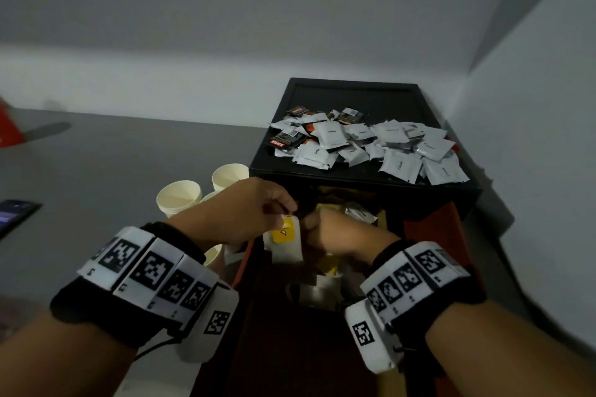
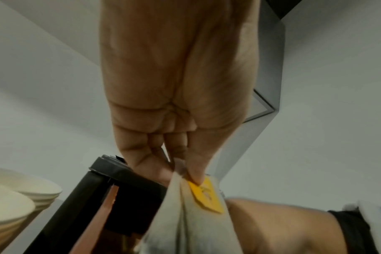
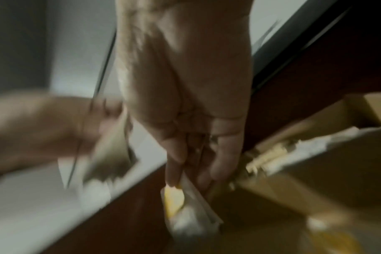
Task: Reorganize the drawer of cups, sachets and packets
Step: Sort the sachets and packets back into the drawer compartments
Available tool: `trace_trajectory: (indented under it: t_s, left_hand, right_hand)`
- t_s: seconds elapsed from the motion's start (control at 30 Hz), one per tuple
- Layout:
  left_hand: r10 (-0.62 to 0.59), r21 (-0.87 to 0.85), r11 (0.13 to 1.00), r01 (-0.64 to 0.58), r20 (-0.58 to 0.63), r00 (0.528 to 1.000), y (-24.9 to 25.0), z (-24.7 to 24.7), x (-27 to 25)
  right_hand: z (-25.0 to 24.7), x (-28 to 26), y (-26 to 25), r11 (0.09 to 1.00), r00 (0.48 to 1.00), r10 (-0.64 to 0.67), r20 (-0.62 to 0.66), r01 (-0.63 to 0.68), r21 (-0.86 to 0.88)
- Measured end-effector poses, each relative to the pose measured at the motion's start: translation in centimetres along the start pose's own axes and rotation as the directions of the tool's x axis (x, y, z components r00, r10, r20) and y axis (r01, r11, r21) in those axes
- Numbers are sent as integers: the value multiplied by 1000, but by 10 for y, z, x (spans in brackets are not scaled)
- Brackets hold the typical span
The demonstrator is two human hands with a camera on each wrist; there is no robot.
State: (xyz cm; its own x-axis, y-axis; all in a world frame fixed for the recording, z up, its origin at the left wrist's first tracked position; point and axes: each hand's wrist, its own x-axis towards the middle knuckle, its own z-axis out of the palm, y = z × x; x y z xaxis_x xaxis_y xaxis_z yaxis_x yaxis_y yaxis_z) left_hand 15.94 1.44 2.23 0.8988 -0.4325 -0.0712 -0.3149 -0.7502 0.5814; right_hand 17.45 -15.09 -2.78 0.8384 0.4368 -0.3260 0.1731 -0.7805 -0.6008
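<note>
Mid-frame over the open drawer (image 1: 429, 235), left hand (image 1: 254, 213) pinches tea bags (image 1: 285, 243) by their top edge, likely to lift them clear, while right hand (image 1: 335, 235) clamps another blurred yellow-tagged tea bag (image 3: 185, 204) inside it.

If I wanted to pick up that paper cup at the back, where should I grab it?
Come down from above and take the cup by its rim, thumb outside and fingers just inside. It stands upright with its mouth open, and other cups crowd beside it, so its sides are probably harder to reach.
</note>
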Motion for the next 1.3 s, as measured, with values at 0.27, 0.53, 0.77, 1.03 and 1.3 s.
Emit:
trace_trajectory:
  t_s: [0.27, 0.53, 0.77, 1.03, 1.3]
  left_hand:
    - [7, 42, 999, -1, -150, 989, 17, 1, -9]
    - [78, -41, 996, -83, -112, 991, 16, 4, -2]
    - [151, -193, 968, -161, -66, 986, -8, -4, -3]
    - [240, -239, 938, -253, -81, 967, -31, -15, -8]
    - [327, -280, 902, -329, -55, 943, -39, -20, -15]
  right_hand:
    - [-27, -41, -16, 835, 968, -137, -210, 226, 502]
    - [-15, -32, 11, 942, 955, 155, -255, -65, 330]
    - [28, -5, 27, 855, 924, 327, -198, -379, -353]
    - [47, 19, 11, 850, 886, 388, -252, -450, -274]
    - [23, -11, -2, 960, 843, 280, -460, -254, 119]
